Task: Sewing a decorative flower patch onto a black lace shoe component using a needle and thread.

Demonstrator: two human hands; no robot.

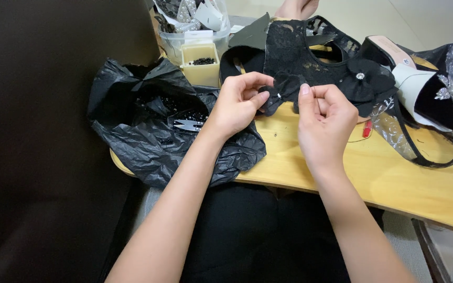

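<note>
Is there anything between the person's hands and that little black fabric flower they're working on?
Nothing visible. Both the left hand and the right hand already pinch the black fabric flower directly, above the wooden table. The black plastic bag lies off to the side.

The fabric bow is held between the left hand and the right hand, above the table. Behind the bow lies the lace piece, with a fabric flower on it to the right. Further right sits a shoe. Left of the hands lies a plastic bag, with a thread snipper on it. Behind the bag stands a small box of beads, and behind that a tub.
</note>
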